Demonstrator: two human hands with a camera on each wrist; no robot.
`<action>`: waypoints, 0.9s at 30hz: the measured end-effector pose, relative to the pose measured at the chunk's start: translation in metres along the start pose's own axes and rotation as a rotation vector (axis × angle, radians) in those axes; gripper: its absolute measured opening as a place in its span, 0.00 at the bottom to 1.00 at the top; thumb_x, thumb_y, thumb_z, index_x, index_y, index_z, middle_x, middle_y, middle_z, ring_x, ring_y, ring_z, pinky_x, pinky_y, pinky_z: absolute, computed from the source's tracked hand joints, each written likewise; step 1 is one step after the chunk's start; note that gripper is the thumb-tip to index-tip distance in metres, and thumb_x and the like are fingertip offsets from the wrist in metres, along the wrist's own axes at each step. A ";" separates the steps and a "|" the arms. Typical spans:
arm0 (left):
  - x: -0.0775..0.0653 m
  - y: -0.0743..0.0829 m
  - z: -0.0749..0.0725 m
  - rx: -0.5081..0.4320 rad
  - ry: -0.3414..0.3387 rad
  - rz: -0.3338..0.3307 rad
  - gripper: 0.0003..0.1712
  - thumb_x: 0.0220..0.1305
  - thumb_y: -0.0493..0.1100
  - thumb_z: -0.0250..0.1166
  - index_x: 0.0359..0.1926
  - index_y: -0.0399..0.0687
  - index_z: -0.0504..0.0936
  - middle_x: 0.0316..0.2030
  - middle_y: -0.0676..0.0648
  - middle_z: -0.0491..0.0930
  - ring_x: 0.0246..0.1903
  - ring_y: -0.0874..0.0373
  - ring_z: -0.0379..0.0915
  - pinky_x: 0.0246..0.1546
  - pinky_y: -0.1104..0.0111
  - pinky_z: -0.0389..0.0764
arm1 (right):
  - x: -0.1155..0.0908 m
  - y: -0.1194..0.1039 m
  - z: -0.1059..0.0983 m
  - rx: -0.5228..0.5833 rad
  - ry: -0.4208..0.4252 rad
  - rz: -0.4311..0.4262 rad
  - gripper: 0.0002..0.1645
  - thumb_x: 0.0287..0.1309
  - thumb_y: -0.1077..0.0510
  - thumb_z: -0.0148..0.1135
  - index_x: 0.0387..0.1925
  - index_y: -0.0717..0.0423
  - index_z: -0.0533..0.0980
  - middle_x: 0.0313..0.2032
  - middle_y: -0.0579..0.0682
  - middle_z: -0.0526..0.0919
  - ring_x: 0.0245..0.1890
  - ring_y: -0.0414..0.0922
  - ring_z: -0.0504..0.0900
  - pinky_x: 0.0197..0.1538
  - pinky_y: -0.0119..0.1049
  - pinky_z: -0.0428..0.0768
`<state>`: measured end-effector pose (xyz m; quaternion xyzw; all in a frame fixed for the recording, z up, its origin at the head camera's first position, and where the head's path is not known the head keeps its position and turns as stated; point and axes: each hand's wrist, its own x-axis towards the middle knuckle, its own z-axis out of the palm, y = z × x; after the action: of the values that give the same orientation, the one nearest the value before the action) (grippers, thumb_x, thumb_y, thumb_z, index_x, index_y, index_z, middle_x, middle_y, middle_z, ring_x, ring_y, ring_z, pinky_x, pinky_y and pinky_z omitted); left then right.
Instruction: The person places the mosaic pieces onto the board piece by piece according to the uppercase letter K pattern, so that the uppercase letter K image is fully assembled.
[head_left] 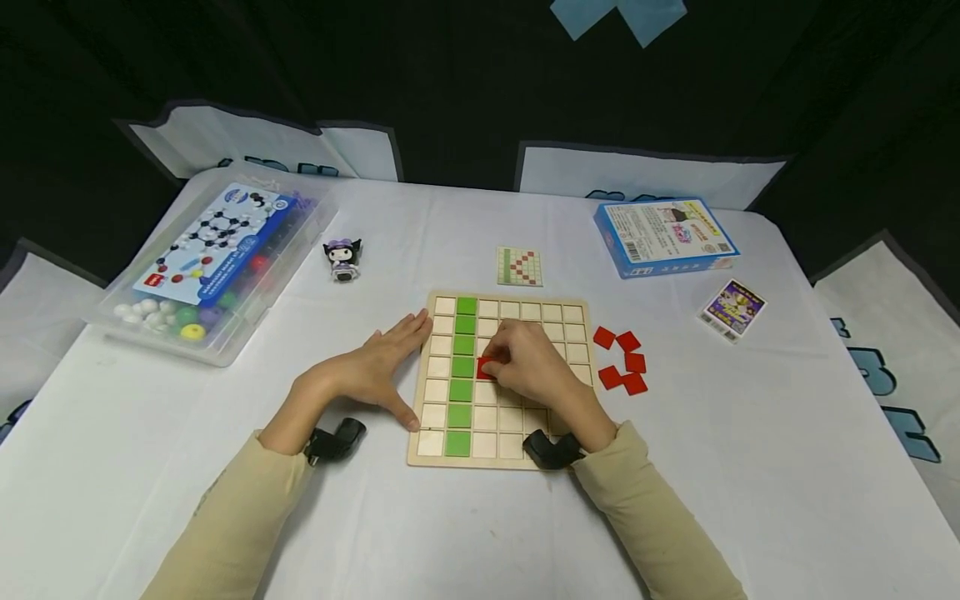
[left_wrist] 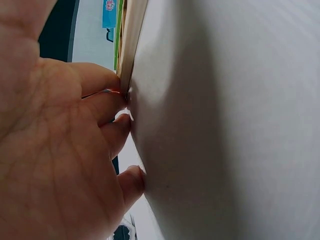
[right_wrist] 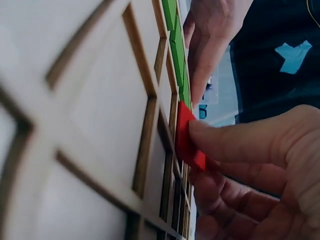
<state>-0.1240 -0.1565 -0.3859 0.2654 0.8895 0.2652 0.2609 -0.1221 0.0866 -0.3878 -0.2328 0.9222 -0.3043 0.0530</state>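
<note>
A wooden grid board (head_left: 486, 418) lies on the table, its second column from the left filled with green tiles (head_left: 461, 390). My right hand (head_left: 531, 360) pinches a red tile (right_wrist: 187, 136) between thumb and fingers, over the cell just right of the green column, near mid-height. In the head view that red tile (head_left: 485, 368) is partly covered by the fingers. My left hand (head_left: 378, 364) rests with spread, extended fingers against the board's left edge; in the left wrist view its fingertips touch the wooden side. Several loose red tiles (head_left: 635, 363) lie right of the board.
Behind the board lies a small pattern card (head_left: 519, 267). At left are a clear plastic case (head_left: 225, 354) of coloured balls and a small figurine (head_left: 343, 260). A blue box (head_left: 667, 237) and a small card pack (head_left: 733, 310) sit at the right.
</note>
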 end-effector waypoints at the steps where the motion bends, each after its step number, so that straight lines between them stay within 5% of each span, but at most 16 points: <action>1: 0.000 0.000 0.000 0.000 0.001 0.002 0.78 0.34 0.55 0.81 0.74 0.34 0.39 0.76 0.37 0.31 0.75 0.41 0.25 0.69 0.36 0.38 | 0.000 0.000 0.000 0.002 0.002 0.007 0.02 0.50 0.65 0.69 0.28 0.61 0.85 0.28 0.50 0.81 0.29 0.43 0.77 0.32 0.30 0.75; 17: -0.001 -0.001 0.000 0.001 0.009 0.005 0.78 0.34 0.56 0.81 0.74 0.34 0.38 0.76 0.37 0.31 0.75 0.40 0.25 0.69 0.36 0.37 | 0.000 0.001 -0.001 -0.028 -0.002 -0.084 0.05 0.51 0.67 0.67 0.31 0.61 0.87 0.28 0.51 0.84 0.29 0.42 0.80 0.30 0.27 0.76; 22: 0.000 -0.001 -0.001 0.007 0.010 0.006 0.78 0.33 0.55 0.81 0.75 0.35 0.38 0.76 0.37 0.31 0.75 0.41 0.25 0.69 0.36 0.37 | -0.002 0.000 -0.005 -0.087 0.016 -0.041 0.06 0.50 0.69 0.65 0.28 0.61 0.86 0.28 0.52 0.84 0.29 0.43 0.80 0.33 0.30 0.79; 27: 0.000 0.000 0.000 -0.004 0.005 0.004 0.78 0.34 0.55 0.81 0.75 0.35 0.38 0.76 0.37 0.31 0.75 0.40 0.25 0.69 0.36 0.37 | -0.003 0.013 -0.011 -0.033 -0.030 0.020 0.08 0.51 0.61 0.70 0.34 0.61 0.85 0.29 0.50 0.84 0.28 0.41 0.78 0.33 0.29 0.77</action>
<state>-0.1240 -0.1560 -0.3861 0.2660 0.8891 0.2682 0.2585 -0.1271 0.1028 -0.3867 -0.2287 0.9285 -0.2849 0.0659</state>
